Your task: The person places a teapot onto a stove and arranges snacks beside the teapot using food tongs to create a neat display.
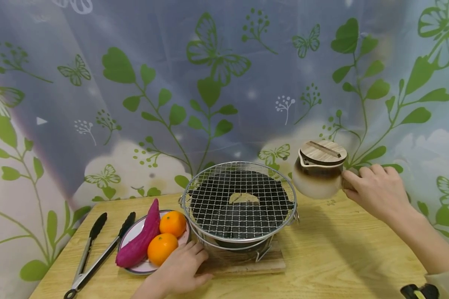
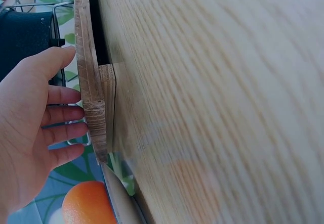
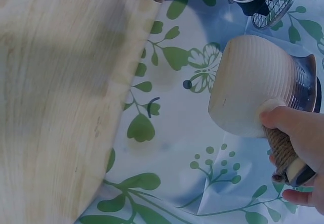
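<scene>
A cream-and-brown ceramic teapot (image 1: pixel 316 182) with a wooden lid (image 1: pixel 323 152) is held up off the table at the right of the grill. My right hand (image 1: pixel 379 189) grips its side handle (image 3: pixel 281 150), which is wrapped in rope. Round wire mesh (image 1: pixel 243 207) covers the dark grill stove (image 2: pixel 25 37), which stands on a wooden board (image 1: pixel 247 265). My left hand (image 1: pixel 181 265) is by the board's left end, its fingers loosely extended with the fingertips right at the board's edge. It holds nothing.
Left of the grill, a plate (image 1: pixel 134 229) bears a purple sweet potato (image 1: pixel 140 243) and two oranges (image 1: pixel 162 249). Metal tongs (image 1: pixel 99 257) with black tips lie spread at the table's left. A curtain (image 1: pixel 247 104) with printed leaves and butterflies hangs behind the wooden table (image 1: pixel 340 249).
</scene>
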A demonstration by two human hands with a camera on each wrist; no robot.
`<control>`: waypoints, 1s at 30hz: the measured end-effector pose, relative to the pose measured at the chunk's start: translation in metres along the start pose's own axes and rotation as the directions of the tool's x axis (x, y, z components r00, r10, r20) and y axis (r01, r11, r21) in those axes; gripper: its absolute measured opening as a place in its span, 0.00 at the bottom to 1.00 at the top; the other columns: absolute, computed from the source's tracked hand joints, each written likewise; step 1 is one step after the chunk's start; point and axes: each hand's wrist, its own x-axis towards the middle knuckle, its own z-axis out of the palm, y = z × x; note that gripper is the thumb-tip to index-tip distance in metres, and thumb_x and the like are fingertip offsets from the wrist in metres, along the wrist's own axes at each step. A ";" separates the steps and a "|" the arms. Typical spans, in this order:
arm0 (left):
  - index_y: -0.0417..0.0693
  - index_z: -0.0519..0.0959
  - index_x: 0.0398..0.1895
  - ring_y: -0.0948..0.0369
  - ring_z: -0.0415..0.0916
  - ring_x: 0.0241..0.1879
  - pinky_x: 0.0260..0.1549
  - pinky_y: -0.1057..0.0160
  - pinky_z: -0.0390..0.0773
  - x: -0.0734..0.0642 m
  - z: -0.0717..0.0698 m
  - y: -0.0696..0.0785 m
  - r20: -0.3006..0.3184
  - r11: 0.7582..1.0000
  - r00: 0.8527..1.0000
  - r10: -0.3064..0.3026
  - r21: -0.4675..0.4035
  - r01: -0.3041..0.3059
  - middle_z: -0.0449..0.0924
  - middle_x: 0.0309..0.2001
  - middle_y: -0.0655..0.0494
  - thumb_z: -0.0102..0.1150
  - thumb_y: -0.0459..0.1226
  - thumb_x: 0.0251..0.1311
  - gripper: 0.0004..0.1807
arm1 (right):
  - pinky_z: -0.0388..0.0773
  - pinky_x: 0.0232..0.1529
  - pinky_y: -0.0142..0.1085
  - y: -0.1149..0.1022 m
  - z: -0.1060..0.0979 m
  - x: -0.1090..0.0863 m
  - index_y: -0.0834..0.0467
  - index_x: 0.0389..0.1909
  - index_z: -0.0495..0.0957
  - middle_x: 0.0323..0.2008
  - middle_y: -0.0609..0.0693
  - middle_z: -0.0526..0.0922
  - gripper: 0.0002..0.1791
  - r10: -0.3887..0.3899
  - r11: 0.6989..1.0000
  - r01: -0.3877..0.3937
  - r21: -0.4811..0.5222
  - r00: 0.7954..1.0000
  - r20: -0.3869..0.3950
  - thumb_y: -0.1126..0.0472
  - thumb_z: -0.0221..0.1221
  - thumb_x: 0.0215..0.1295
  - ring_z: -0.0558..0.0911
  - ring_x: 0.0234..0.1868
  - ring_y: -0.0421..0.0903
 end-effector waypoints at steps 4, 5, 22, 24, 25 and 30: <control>0.49 0.79 0.37 0.57 0.70 0.41 0.45 0.59 0.72 -0.001 0.000 0.000 0.002 1.000 1.000 -0.003 0.000 0.003 0.75 0.39 0.56 0.57 0.56 0.53 0.21 | 0.46 0.13 0.35 0.000 -0.001 0.004 0.57 0.23 0.68 0.12 0.49 0.57 0.29 -0.002 1.000 0.002 -0.001 1.000 -0.007 0.43 0.29 0.72 0.60 0.12 0.51; 0.49 0.79 0.37 0.57 0.70 0.41 0.45 0.59 0.72 -0.001 0.000 0.000 0.003 1.000 1.000 -0.004 0.000 0.004 0.75 0.39 0.56 0.57 0.56 0.53 0.21 | 0.47 0.13 0.35 0.000 -0.001 0.004 0.58 0.24 0.69 0.12 0.49 0.58 0.29 -0.002 1.000 0.002 -0.001 1.000 -0.007 0.43 0.29 0.72 0.61 0.12 0.52; 0.48 0.79 0.38 0.56 0.70 0.42 0.46 0.58 0.71 -0.001 -0.001 0.000 0.006 1.000 1.000 -0.004 0.002 0.004 0.75 0.40 0.55 0.58 0.55 0.52 0.21 | 0.56 0.11 0.40 0.003 0.002 0.018 0.59 0.30 0.76 0.14 0.54 0.66 0.32 0.033 0.999 -0.033 0.031 0.999 0.021 0.41 0.31 0.70 0.65 0.14 0.55; 0.48 0.79 0.39 0.56 0.70 0.42 0.46 0.58 0.71 -0.001 -0.001 0.001 0.009 1.000 1.000 -0.005 0.004 0.005 0.75 0.40 0.55 0.58 0.55 0.52 0.21 | 0.56 0.11 0.40 0.003 0.001 0.021 0.59 0.31 0.76 0.13 0.54 0.66 0.33 0.031 0.999 -0.032 0.034 0.999 0.029 0.40 0.30 0.70 0.65 0.15 0.55; 0.48 0.79 0.39 0.56 0.70 0.42 0.46 0.58 0.71 -0.001 -0.001 0.001 0.011 1.000 1.000 -0.006 0.004 0.006 0.75 0.40 0.55 0.58 0.55 0.52 0.21 | 0.57 0.11 0.41 0.003 0.001 0.021 0.59 0.31 0.76 0.13 0.54 0.65 0.33 0.030 0.999 -0.031 0.034 0.999 0.033 0.40 0.30 0.70 0.66 0.15 0.55; 0.48 0.79 0.39 0.56 0.70 0.42 0.46 0.58 0.71 -0.001 -0.002 0.001 0.021 1.000 1.000 -0.011 0.001 0.011 0.75 0.40 0.55 0.58 0.55 0.52 0.22 | 0.59 0.12 0.44 0.003 0.001 0.026 0.59 0.33 0.76 0.14 0.55 0.66 0.33 0.022 0.999 -0.023 0.035 0.999 0.035 0.40 0.30 0.69 0.66 0.15 0.57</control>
